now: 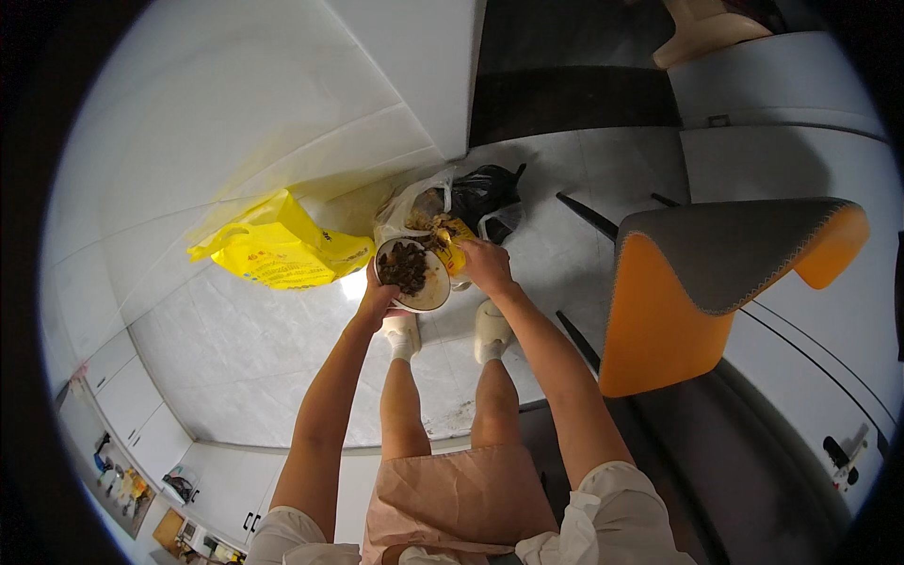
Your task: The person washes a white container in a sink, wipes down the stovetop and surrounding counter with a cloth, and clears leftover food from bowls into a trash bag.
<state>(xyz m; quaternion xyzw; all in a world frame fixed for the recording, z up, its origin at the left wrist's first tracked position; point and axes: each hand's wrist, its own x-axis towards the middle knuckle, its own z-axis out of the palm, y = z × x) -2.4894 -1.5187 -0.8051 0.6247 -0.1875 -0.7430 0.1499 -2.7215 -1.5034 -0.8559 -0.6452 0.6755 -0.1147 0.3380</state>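
Note:
My left hand grips the rim of a white bowl with a dark edge, tilted above the floor. Dark, clumped food scraps lie in it. My right hand is closed just right of the bowl on a small, pale, spoon-like utensil, mostly hidden by the fingers. Just beyond the bowl, a translucent plastic bag stands open on the floor with food waste inside. A yellow printed package shows at the bag's mouth, behind my right fingertips.
A yellow carrier bag leans by the wall at left. Behind the waste bag sits a black plastic bag. An orange and grey chair stands at right. My slippered feet are on grey floor tiles. White cabinets line the lower left.

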